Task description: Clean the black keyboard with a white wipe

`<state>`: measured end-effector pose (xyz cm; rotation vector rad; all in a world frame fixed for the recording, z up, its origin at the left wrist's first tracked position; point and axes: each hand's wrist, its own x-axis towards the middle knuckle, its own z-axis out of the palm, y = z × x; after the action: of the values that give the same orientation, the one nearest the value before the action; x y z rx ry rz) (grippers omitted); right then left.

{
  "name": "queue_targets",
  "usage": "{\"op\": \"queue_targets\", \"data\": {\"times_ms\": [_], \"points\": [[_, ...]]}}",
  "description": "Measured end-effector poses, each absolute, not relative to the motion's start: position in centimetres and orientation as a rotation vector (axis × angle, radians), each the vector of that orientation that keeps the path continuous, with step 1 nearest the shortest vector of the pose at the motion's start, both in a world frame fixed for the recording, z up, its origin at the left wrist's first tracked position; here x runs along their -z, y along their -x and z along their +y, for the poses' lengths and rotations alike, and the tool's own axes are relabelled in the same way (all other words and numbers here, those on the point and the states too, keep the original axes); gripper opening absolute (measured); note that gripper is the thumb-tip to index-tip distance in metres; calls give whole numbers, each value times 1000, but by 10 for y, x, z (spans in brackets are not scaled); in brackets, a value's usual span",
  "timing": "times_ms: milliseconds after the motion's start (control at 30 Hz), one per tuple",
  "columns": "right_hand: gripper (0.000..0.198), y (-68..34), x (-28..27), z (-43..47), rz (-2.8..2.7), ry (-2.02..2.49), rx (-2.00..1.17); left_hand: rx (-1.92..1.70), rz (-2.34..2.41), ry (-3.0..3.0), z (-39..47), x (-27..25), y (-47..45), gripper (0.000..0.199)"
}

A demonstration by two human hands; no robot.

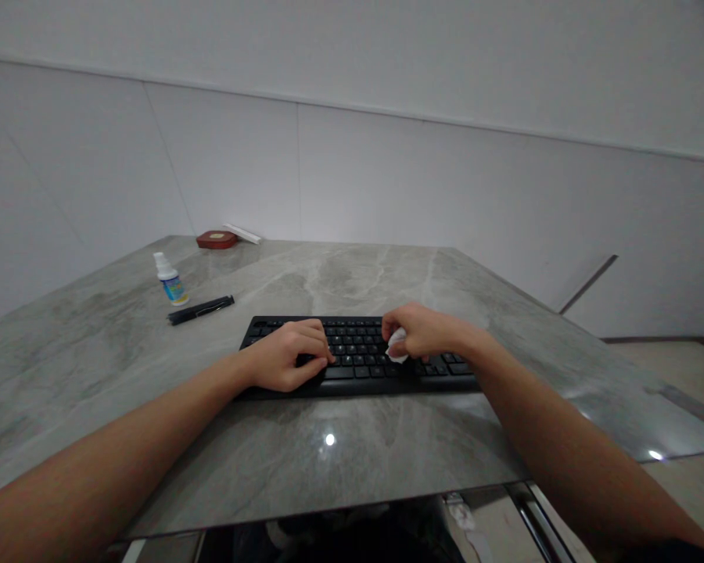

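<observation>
From my end, I run the left forearm and right forearm, both bare, in from the near side of the keyboard; my left grip lies over its left part, fingers loosely bent, thumb apart; my right grip, over its right part, is curled tight.
</observation>
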<state>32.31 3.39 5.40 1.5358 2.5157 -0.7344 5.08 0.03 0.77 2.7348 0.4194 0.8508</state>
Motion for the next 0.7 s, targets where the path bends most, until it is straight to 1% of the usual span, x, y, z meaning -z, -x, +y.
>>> {"op": "queue_targets", "data": {"times_ms": [133,233,300,500,700], "points": [[29,-323,-53,34,2463,-1579,660,-851,430,-2734,0,-9,-51,23],[21,-319,-52,33,2638,-1432,514,-853,439,-2729,-1,-9,-51,22],[17,-317,-52,32,2710,-1336,477,-849,438,-2725,-1,-9,-50,22],[13,-319,-50,37,2718,-1337,509,-841,433,-2721,0,-8,-50,22],[13,-321,-49,38,2714,-1219,611,-851,431,-2724,1,-8,-50,22]]}}
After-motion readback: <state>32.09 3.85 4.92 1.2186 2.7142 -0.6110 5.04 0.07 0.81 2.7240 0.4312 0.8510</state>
